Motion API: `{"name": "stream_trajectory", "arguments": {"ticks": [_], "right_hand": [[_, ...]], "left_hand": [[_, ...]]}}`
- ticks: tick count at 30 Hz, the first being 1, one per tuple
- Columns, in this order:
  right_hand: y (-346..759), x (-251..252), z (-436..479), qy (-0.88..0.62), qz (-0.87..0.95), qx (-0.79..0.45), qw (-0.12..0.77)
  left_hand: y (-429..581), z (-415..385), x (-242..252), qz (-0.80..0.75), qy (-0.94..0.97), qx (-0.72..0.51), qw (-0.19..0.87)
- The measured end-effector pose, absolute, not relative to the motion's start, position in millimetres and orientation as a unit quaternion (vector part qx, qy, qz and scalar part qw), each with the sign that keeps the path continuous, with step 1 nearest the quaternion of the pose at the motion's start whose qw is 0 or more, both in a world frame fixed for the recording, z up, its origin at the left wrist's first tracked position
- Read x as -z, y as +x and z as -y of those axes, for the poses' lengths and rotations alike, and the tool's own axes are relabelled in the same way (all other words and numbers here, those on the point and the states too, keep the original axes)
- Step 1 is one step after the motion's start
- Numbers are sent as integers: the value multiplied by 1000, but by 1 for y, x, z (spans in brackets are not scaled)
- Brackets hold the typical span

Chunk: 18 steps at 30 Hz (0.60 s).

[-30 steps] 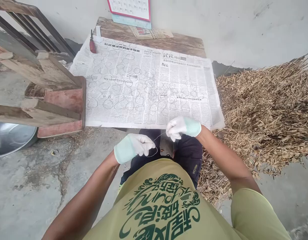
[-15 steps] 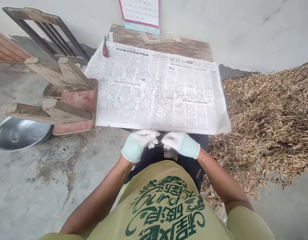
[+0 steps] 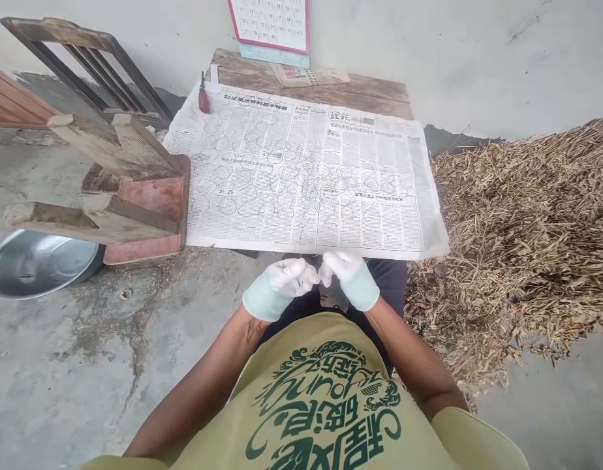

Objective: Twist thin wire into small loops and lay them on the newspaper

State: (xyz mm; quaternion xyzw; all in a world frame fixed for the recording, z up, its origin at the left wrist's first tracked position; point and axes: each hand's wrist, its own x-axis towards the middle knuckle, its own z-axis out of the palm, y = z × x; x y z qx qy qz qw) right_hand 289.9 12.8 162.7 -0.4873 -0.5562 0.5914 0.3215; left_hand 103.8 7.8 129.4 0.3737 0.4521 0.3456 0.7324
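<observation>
My left hand (image 3: 286,282) and my right hand (image 3: 348,279), both in white gloves with pale green cuffs, meet just in front of the newspaper's near edge. Their fingertips pinch a thin metal wire (image 3: 301,236), and most of it is hidden by the fingers. A large newspaper (image 3: 374,196) lies spread over a wooden table (image 3: 360,98), its print covered by many gourd-shaped wire loops (image 3: 228,196). A red-handled screwdriver (image 3: 202,98) rests at the paper's far left corner, well beyond my hands.
An overturned wooden stool (image 3: 130,189) lies left of the paper, above a metal basin (image 3: 42,261) on the cracked concrete floor. A heap of dry straw (image 3: 517,215) spreads to the right. A calendar (image 3: 269,23) hangs on the wall behind.
My hands have drawn closer together and turned inward over the wire. The wire loop that showed below my left hand earlier is no longer visible. The view has shifted slightly right of the earliest frame.
</observation>
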Motion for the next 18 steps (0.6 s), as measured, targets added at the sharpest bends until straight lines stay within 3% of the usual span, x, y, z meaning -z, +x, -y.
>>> {"name": "stream_trajectory", "arguments": {"ticks": [8, 18], "right_hand": [[290, -176, -19, -502, 575, -600, 238], [292, -175, -18, -484, 596, -591, 249]], "left_hand": [[104, 0, -128, -431, 350, -409, 724], [106, 0, -123, -423, 279, -423, 751]]}}
